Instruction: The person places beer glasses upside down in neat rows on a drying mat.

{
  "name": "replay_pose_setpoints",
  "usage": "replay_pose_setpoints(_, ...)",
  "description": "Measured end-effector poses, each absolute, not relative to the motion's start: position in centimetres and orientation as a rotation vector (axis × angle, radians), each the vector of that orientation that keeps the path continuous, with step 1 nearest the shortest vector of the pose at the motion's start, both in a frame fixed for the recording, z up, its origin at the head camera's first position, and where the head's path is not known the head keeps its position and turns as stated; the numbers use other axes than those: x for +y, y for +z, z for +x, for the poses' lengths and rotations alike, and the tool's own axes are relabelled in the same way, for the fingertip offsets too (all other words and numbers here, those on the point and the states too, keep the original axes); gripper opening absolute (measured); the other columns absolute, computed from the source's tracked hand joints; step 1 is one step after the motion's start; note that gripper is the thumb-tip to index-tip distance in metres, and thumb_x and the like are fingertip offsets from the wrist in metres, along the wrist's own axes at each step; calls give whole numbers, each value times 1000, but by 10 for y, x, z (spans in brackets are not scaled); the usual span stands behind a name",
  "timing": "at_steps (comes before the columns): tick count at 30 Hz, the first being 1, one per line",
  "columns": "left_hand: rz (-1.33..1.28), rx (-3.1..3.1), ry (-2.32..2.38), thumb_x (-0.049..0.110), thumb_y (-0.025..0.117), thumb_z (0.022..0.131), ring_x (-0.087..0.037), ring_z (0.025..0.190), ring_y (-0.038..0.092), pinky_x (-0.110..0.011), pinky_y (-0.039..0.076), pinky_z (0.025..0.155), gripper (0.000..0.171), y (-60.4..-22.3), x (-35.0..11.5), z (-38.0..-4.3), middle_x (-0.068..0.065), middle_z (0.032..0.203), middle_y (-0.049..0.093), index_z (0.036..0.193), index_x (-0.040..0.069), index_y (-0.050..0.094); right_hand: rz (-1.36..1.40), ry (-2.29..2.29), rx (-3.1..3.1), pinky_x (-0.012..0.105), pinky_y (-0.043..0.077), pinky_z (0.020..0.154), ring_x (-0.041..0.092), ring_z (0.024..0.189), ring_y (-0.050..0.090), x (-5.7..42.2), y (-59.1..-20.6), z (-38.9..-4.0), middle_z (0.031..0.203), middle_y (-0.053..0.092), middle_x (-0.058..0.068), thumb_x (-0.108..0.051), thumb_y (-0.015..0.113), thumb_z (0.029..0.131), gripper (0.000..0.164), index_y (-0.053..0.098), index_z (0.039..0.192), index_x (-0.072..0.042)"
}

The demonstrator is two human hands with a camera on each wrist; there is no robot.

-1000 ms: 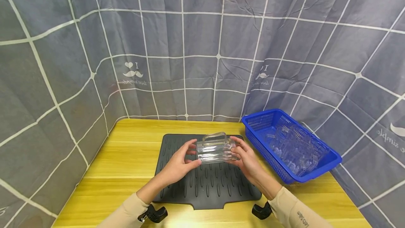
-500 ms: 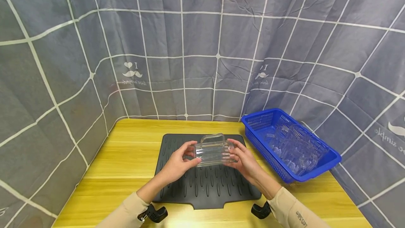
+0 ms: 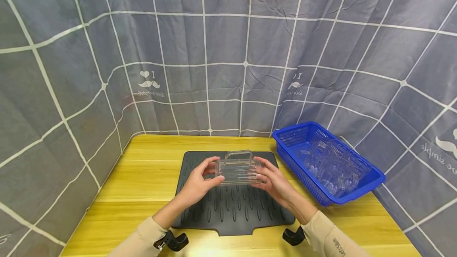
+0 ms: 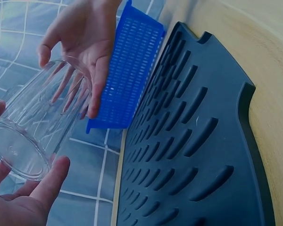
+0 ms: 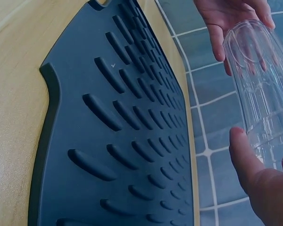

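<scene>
Centrally, a clear glass mug (image 3: 236, 173) held sideways in both hands above a dark mat (image 3: 233, 222)

At the left end of the mug, seemingly its base, the left hand (image 3: 198, 182) grips the glass between thumb and fingers; at the opposite end, the right hand (image 3: 277, 183) pinches it likewise. The handle (image 3: 238, 154) points away from the person, and the wrist views show the mug raised clear of the mat. Short raised ridges cover the mat, which lies on a yellow wood-grained table (image 3: 143, 179). Just beside it, on the right, a blue perforated basket (image 3: 299, 173) contains clear glassware (image 3: 337, 167), too overlapped for single pieces to be told apart. Behind hangs a grey curtain (image 3: 185, 84) with white grid lines
</scene>
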State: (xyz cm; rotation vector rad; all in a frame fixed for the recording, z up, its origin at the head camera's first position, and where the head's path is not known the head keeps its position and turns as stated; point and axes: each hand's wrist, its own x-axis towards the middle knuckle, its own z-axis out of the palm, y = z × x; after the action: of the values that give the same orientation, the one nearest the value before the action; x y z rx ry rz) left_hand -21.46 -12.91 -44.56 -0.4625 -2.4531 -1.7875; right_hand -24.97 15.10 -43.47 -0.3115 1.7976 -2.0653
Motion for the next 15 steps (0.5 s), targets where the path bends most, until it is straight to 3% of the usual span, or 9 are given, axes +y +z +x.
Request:
replay_pose_setpoints(4,-462,-2453,-1787,27,75,93,-32,125,56,-44,54,93,61,-443,-133,-215,-12,136,54,148,20,49,-331,-2051,1798,44,54,97,21,110,65,148,-435,-250,134,57,12,-22,54,103,61,28,156,-12)
replay_pose_setpoints(8,-446,-2462,-1780,27,76,92,-33,125,56,-45,55,93,64,-439,-137,-215,-13,137,53,149,17,49,-349,-2038,1806,47,52,100,29,120,60,146,-435,-250,139,51,11,-24,56,103,61,29,157,-14)
replay_pose_setpoints(15,-448,-2458,-1746,25,77,91,-34,124,57,-41,56,91,61,-433,-141,-214,-13,134,55,146,23,51,-368,-1994,1859,45,51,101,26,125,52,145,-437,-250,147,40,17,-25,59,102,64,30,157,-14)
